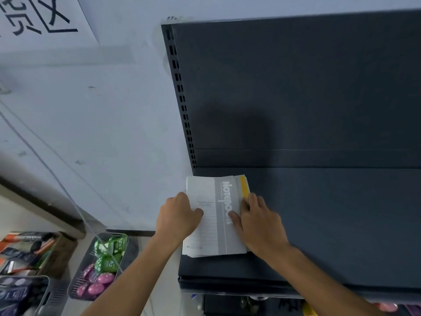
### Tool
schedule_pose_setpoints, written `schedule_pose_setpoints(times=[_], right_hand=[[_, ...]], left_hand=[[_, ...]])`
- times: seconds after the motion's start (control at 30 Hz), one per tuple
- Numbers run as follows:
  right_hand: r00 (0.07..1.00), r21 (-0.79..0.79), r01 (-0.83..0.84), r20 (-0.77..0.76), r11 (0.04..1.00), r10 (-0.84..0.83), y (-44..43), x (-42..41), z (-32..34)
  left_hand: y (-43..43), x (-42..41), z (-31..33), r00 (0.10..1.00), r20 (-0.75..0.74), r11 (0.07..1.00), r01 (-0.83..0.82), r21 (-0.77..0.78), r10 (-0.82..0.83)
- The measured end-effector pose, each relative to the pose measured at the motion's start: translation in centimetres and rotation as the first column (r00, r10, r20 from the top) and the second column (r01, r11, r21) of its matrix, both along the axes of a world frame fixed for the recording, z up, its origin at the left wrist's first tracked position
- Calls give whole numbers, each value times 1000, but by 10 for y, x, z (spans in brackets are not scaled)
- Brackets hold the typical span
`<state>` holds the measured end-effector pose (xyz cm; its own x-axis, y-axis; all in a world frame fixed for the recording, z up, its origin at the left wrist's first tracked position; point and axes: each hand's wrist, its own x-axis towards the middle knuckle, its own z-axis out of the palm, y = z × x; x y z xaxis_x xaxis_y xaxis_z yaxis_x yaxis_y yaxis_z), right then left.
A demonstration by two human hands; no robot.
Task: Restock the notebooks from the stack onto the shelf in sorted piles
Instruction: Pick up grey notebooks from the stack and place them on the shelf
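Your pile of notebooks [211, 215] lies flat at the left end of the dark shelf [319, 213], its far edge close to the shelf's back panel and its left edge level with the shelf's side. The rest of the shelf, to the right of the pile, is bare dark board. Your left hand [177, 216] rests on the pile's left edge with the thumb laid over the top cover, the grip closed around that edge. Your right hand [257, 222] presses down on the pile's right side, fingers spread flat and not clasped around anything.

The top cover is pale grey with a darker grey band; along that band runs white lettering that reads roughly "Notebook", partly hidden by your right thumb. "A5" is printed at the cover's near left corner. A yellow edge [244, 187] peeks out on the pile's right side.

Left of the shelf and lower down, a grey basket [127, 249] holds green and pink packets. Further left sits a brown box [66, 247] of mixed goods.
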<state>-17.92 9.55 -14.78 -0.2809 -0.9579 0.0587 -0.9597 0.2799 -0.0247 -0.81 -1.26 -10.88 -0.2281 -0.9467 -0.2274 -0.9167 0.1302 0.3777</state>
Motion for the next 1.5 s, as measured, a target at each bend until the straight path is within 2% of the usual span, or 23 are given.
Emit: schedule_pose_setpoints(times=[0.2, 0.3, 0.43, 0.57, 0.67, 0.77, 0.87, 0.93, 1.03, 1.13, 1.2, 1.37, 1.5], right_hand=[[997, -86, -77, 20, 993, 79, 0, 0, -2], [996, -105, -62, 60, 993, 68, 3, -5, -1], [998, -91, -57, 24, 994, 59, 4, -10, -2], [997, -56, -30, 71, 998, 34, 0, -8, 0], [979, -23, -5, 205, 1000, 10, -4, -7, 5], [885, 42, 77, 457, 996, -88, -10, -7, 16], [673, 74, 180, 718, 981, -178, -15, -8, 25], [577, 22, 248, 800, 968, -166, -13, -9, 30], [536, -42, 328, 831, 944, -149, -6, -14, 39], [541, -57, 379, 823, 924, -171, 2, -23, 50], [512, -45, 421, 837, 906, -196, 9, -30, 59], [444, 33, 555, 833, 831, -329, 45, -47, 79], [437, 32, 645, 804, 764, -403, 83, -65, 87]], left_hand=[[0, 4, 6, 999, -36, 999, -27, 45, 28], [-2, 8, 7, 999, -35, 999, -30, 34, 31], [-10, 19, 12, 999, -12, 998, -35, 54, 36], [-15, 25, 16, 989, -149, 991, -7, 137, 27], [-14, 27, 18, 967, -255, 988, 54, 146, -15], [-13, 28, 24, 940, -341, 974, 102, 201, -27], [-11, 24, 31, 898, -440, 955, 139, 261, -10], [-8, 18, 33, 857, -514, 949, 152, 277, 13], [-4, 6, 32, 821, -570, 960, 124, 250, 42], [-2, -10, 33, 842, -539, 976, 109, 188, 10], [-1, -21, 34, 844, -536, 978, 128, 167, -19], [17, -56, 34, 875, -451, 972, 226, 59, -176], [43, -92, 29, 858, -426, 944, 328, 28, -286]])
